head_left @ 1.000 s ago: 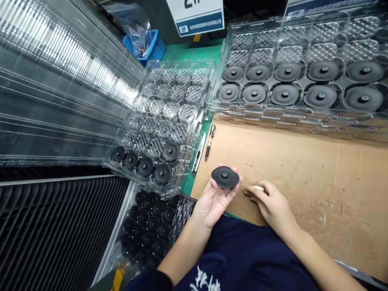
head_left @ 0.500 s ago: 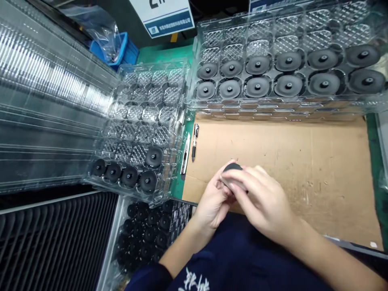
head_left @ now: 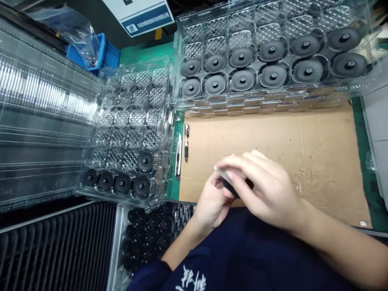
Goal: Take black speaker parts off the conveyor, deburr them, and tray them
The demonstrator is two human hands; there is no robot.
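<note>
Between my two hands is a black rounded disc-like part (head_left: 229, 186), tilted nearly edge-on and held above the front of the cardboard sheet. My left hand (head_left: 212, 198) grips it from the left and below, its fingertips partly hidden. From the right, my right hand (head_left: 262, 188) pinches the upper edge between thumb and fingers. Similar black parts with a small central stem sit in the clear tray (head_left: 230, 99) at the back. Several more fill the near row of the left clear tray (head_left: 121, 155).
Left of the cardboard (head_left: 327, 161) lie a pen (head_left: 186, 143) and a utility knife (head_left: 178, 155). Stacked clear trays (head_left: 39, 117) rise at far left. A blue bin (head_left: 107, 52) with a plastic bag stands behind. Black parts (head_left: 148, 230) lie in a lower tray beside the ridged black panel (head_left: 57, 246).
The black part has been turned in my hands, from showing its dark rounded top to nearly edge-on. The whole view has shifted, so the trays appear further left.
</note>
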